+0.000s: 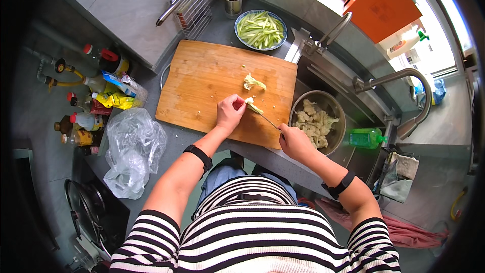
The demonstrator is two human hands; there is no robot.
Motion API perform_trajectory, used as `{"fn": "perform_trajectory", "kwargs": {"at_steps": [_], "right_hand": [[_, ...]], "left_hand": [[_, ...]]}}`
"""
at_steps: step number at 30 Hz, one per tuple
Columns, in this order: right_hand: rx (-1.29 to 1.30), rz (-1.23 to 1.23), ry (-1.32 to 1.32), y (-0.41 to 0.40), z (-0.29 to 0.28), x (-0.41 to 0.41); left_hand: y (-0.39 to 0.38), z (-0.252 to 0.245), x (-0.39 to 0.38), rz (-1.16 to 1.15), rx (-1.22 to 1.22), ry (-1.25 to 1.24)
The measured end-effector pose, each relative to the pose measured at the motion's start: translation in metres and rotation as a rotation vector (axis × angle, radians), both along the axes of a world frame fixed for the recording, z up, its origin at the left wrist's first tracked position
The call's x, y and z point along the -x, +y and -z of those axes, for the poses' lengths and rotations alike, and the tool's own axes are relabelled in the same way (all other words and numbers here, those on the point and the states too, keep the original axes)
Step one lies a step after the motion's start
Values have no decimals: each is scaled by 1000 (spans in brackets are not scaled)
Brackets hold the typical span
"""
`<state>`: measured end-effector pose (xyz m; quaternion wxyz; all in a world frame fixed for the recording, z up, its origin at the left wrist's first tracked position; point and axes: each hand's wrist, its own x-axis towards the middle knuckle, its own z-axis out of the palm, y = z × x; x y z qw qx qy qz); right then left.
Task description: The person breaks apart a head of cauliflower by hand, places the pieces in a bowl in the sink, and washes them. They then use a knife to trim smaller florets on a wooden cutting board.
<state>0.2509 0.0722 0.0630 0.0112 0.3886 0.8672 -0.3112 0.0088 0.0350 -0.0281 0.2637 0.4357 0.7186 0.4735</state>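
Observation:
My left hand pinches a small cauliflower floret above the right half of a bamboo cutting board. In my right hand is a knife, its handle mostly hidden by the fingers. The blade points up and left, its tip at the floret's stem. Another cauliflower floret lies on the board just beyond, with small crumbs around it. To the right, a round metal bowl holds several cauliflower pieces.
The bowl stands in the sink, near a green bottle and a curved faucet. Behind the board sits a plate of cut green vegetable strips. A clear plastic bag and several bottles are at left.

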Motion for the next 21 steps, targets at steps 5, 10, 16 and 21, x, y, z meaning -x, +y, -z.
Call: {"fn": "perform_trajectory", "kwargs": {"at_steps": [5, 10, 16, 21], "right_hand": [[10, 30, 23, 4, 28, 1], [78, 67, 165, 18, 22, -4], [138, 293, 363, 24, 0, -13], [154, 380, 261, 33, 3, -21]], "left_hand": [[-1, 2, 1, 5, -19, -49], [-3, 1, 10, 53, -15, -80], [2, -28, 10, 226, 52, 182], [30, -23, 2, 344, 107, 532]]}}
